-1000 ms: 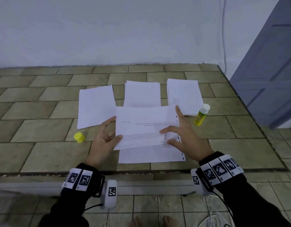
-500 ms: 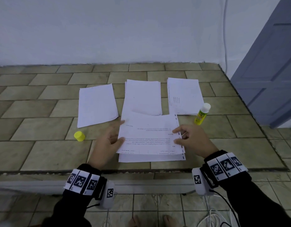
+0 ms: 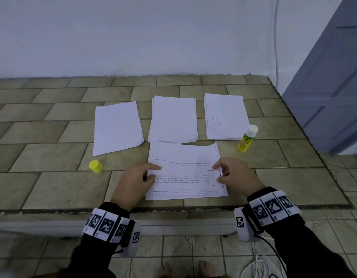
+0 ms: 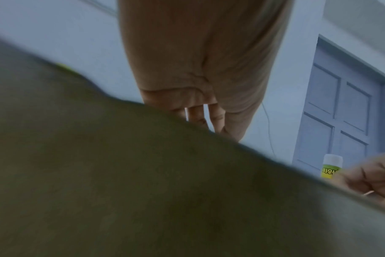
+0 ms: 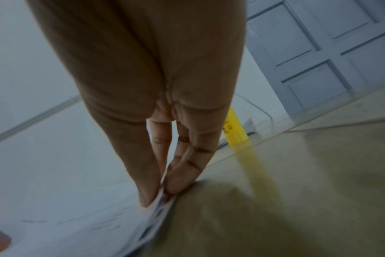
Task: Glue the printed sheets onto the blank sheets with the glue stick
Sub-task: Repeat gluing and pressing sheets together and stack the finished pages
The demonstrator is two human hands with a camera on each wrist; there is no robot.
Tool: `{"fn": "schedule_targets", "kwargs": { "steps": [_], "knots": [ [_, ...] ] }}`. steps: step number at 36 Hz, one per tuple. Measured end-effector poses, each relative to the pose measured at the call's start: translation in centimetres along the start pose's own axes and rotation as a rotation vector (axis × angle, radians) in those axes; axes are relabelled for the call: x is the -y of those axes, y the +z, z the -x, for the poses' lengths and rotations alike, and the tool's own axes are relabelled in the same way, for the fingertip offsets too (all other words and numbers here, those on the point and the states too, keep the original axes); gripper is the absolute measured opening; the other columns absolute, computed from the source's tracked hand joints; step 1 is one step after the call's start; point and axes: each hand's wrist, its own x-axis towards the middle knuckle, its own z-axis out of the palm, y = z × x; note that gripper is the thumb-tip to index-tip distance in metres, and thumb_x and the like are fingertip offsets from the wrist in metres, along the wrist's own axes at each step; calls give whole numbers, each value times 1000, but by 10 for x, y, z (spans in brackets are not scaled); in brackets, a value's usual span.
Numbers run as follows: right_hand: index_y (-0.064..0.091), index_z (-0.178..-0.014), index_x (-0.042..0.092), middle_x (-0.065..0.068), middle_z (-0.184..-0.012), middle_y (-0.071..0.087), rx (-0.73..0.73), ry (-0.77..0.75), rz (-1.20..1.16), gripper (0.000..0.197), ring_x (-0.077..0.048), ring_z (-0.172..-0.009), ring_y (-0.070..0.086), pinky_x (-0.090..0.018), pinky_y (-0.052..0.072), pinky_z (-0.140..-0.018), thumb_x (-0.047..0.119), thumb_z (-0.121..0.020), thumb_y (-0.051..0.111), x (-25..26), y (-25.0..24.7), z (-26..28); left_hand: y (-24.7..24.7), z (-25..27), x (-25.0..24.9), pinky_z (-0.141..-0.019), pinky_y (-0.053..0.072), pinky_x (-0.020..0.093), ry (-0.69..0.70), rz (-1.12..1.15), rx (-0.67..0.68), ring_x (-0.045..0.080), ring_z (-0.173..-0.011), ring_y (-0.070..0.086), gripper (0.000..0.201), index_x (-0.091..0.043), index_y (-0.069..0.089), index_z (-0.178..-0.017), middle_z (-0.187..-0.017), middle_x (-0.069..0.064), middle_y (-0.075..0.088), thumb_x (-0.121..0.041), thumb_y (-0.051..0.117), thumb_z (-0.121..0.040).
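In the lower middle of the head view, the person is laying a printed sheet (image 3: 184, 169) onto a blank sheet (image 3: 165, 197) whose near edge is peeking out beneath it on the tiled table (image 3: 43, 157). The right hand (image 3: 236, 175) is pinching the sheet's punched right edge between thumb and fingers (image 5: 182, 175), as the right wrist view shows. The left hand (image 3: 133, 184) is gripping the left edge with thumb on top; how its other fingers are lying I cannot tell. The glue stick (image 3: 247, 138) is standing uncapped-looking at right of centre, its yellow cap (image 3: 95, 166) lying well apart at the left.

To seat it well, I judge the corners should be squared first, then pressure smoothed outward from the middle, since the far edge is curling up slightly and could trap a wrinkle.
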Motion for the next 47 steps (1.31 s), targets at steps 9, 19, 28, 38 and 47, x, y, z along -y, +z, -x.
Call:
{"fn": "schedule_targets", "kwargs": {
  "steps": [9,19,28,38,47],
  "knots": [
    [61,-96,34,0,-99,58,-50,-22,-51,33,-11,-83,60,-25,51,-75,7,-79,73,-8,6,5,1,5,6,-57,40,13,18,58,-39,12,-63,52,26,-33,70,-103,-68,2,60,-11,70,-89],
    [68,-102,26,0,-98,61,-23,-20,-101,34,-7,-80,59,-10,44,-65,4,-77,75,-17,4,2,5,8,6,-58,38,8,48,61,-89,3,-62,51,23,-21,74,-102,-65,-12,50,-6,75,-84],
    [68,-102,24,-1,-98,63,-14,-15,-111,34,-12,-83,61,-18,50,-72,4,-76,76,-17,3,1,5,7,11,-62,45,13,32,90,-68,10,-74,57,27,-32,71,-99,-80,-5,62,-10,75,-84],
    [69,-99,23,-4,-95,65,-21,-33,-142,34,-10,-77,60,-14,47,-67,1,-74,76,-16,2,1,1,6,9,-64,47,11,-40,199,-30,5,-70,59,30,-35,69,-94,-79,-10,65,-8,77,-82],
    [68,-101,24,-1,-95,64,-6,-25,-131,33,-9,-78,61,-14,47,-67,4,-76,76,-14,1,3,-1,7,5,-61,44,8,-32,205,-39,1,-67,58,33,-34,68,-92,-75,-12,61,-5,77,-81]
  ]
}}
